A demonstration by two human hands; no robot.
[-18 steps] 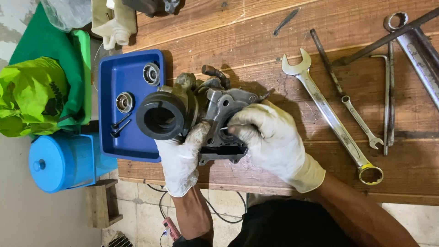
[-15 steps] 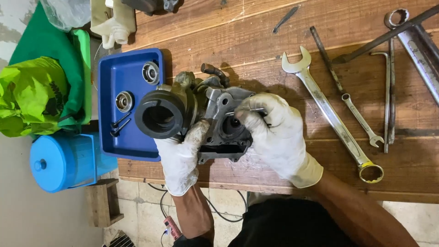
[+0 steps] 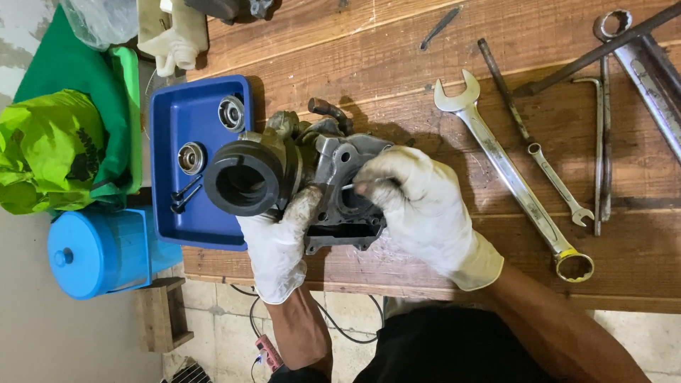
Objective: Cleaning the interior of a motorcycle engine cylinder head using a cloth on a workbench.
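1. Under the left hand (image 3: pixel 280 245), a grey metal carburetor body (image 3: pixel 333 188) with a black rubber intake boot (image 3: pixel 245 177) sits on the wooden workbench (image 3: pixel 355 57); the gloved fingers are closed around its lower edge, thumb pressed up against the casting.
2. Compared with half a second ago, the right hand (image 3: pixel 418 206) has drawn its fingers together and now pinches a thin metal pin (image 3: pixel 349 186) at the round bore on the body's open face, where before it lay spread over that face.
3. That shift suggests the work has gone from steadying the body to fine handling of a small part at the bore.
4. Left of the left hand, a blue tray (image 3: pixel 167 152) holds two round bearings (image 3: pixel 231 113) and some dark screws (image 3: pixel 181 195).
5. Right of the right hand, well apart, lie a large combination wrench (image 3: pixel 511 170) and a smaller wrench (image 3: pixel 557 181).
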